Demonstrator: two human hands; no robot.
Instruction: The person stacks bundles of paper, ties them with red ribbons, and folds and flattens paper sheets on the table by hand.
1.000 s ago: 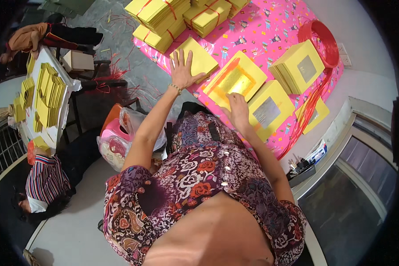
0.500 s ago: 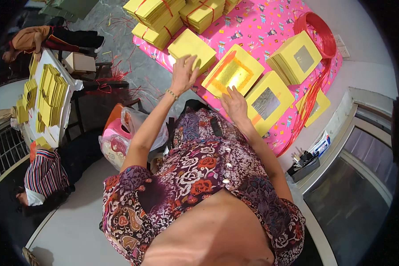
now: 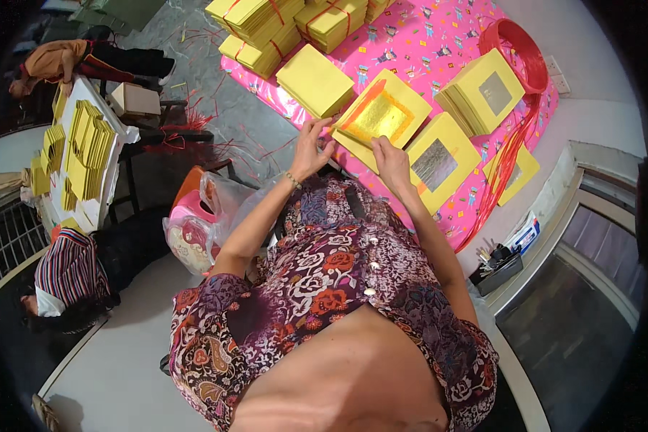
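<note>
In front of me lies a yellow paper sheet with a gold foil panel and orange border (image 3: 385, 115), its near edge raised off the yellow paper beneath. My right hand (image 3: 392, 165) pinches that near edge between thumb and fingers. At the sheet's near left corner is my left hand (image 3: 312, 153), thumb and forefinger apart, fingertips close to the corner. Just beyond it stands a plain yellow paper stack (image 3: 315, 81). Right of the gold panel sits another yellow stack with a silver panel (image 3: 435, 164).
A pink patterned cloth (image 3: 421, 54) covers the table. Tied yellow bundles (image 3: 255, 21) stand at the back. To the right are a silver-panelled stack (image 3: 482, 93), a red strapping coil (image 3: 518, 54) and loose red strands. Two people work at a white table (image 3: 97, 198) on the left.
My left hand has come down and nearer, from over the plain stack to the sheet's corner. My right hand has closed on the near edge, which has risen.
</note>
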